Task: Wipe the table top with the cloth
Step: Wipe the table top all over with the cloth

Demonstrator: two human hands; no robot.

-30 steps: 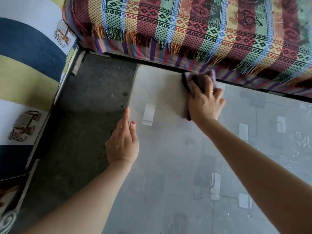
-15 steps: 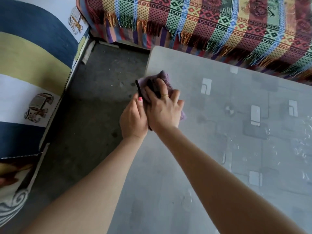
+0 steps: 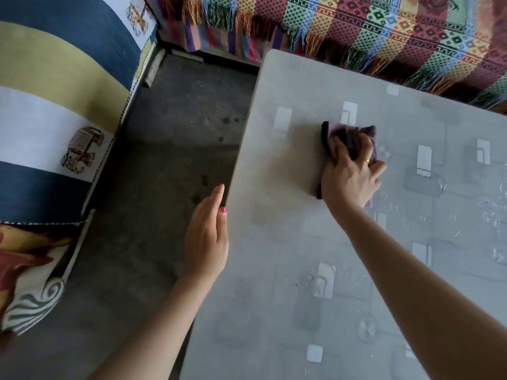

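The grey table top [image 3: 288, 256] with pale square patterns fills the right half of the view. A bunched purple cloth [image 3: 343, 135] lies on its far left part. My right hand [image 3: 349, 174] presses down on the cloth, fingers spread over it and gripping it. My left hand [image 3: 207, 237] hovers flat just off the table's left edge, fingers together and extended, holding nothing. Small crumbs and scratches speckle the table top to the right of the cloth.
A dark concrete floor [image 3: 164, 160] lies left of the table. A sofa with blue, yellow and white striped cover [image 3: 55, 105] stands at the left. A multicoloured fringed blanket [image 3: 384, 31] drapes over furniture along the table's far edge.
My right hand slid the cloth from the table's left edge rightward onto the surface. My left hand separated from it and stays beside the left edge.
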